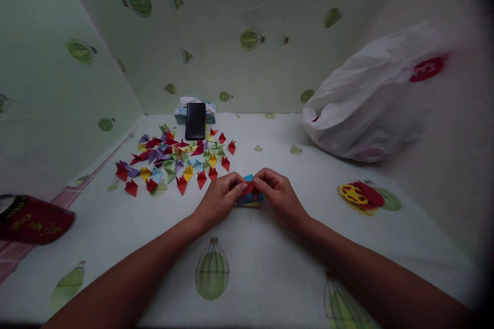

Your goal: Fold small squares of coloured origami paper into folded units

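Observation:
My left hand [222, 197] and my right hand [278, 194] meet at the middle of the table, fingers pinched together on a small red paper piece [249, 186]. Under the hands lies a small stack of coloured paper squares [250, 199], blue on top. Just beyond my left hand spreads a pile of several folded paper pieces [175, 159] in red, yellow, green, purple and blue.
A black phone [195, 120] leans on a tissue pack [210, 111] at the back. A white plastic bag [370, 97] sits at the right. Red and yellow cut-outs [360, 195] lie to the right; a red packet [33, 220] lies at the left edge.

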`<state>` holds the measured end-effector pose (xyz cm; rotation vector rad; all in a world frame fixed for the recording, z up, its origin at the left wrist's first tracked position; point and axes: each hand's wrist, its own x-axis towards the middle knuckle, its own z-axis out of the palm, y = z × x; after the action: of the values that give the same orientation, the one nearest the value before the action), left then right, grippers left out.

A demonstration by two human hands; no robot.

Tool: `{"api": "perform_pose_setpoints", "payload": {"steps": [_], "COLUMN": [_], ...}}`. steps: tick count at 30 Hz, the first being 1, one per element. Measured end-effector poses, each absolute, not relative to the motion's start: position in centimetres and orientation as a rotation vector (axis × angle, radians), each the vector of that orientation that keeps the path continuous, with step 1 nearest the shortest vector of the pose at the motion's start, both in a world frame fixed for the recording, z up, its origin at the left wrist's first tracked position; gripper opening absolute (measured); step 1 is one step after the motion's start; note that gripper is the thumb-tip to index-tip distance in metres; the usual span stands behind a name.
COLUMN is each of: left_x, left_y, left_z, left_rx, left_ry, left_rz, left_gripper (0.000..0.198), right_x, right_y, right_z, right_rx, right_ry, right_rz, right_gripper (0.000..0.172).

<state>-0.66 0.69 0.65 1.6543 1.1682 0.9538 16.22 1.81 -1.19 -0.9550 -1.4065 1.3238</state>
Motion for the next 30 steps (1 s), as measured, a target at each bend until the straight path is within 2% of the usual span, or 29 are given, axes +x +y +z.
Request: {"api": "perform_pose_setpoints", "payload": {"steps": [4, 11, 20, 22, 26, 30], "left_x": [-0.93, -0.86, -1.23, -1.14, -0.78, -0.44], "left_y": [0.96, 1.28, 1.53, 1.57, 1.35, 0.87], "left_z": [0.52, 0.28, 0.8, 0.64, 0.14, -0.03], "left_rx": [1.735, 1.447, 1.373, 1.323, 1.289, 1.319], "left_ry": [1.162, 1.109, 1.084, 1.054, 0.978, 0.995], "left_rz": [0.936, 0.905, 0.891, 0.935, 1.133, 1.227], "left_gripper": [0.021, 0.021, 0.025, 0.024, 0.035, 0.02], "right_x": [16.42, 16.43, 16.28, 16.29, 16.25, 16.1], "right_y": [2.03, 1.75, 1.6, 1.63, 1.53, 1.37], "right_z": [-0.85, -0.86, -1.03, -1.22, -1.51, -1.78], "right_rx": [-1.004, -1.056, -1.008, -0.993, -0.967, -0.946], "right_ry": [-1.548, -1.54, -1.438, -1.407, -1.352, -1.314], "right_rz": [1.299, 1.107, 1.184, 1.184, 1.168, 1.16], "right_gripper": [0.028, 0.029, 0.028, 0.027, 0.026, 0.024]}}
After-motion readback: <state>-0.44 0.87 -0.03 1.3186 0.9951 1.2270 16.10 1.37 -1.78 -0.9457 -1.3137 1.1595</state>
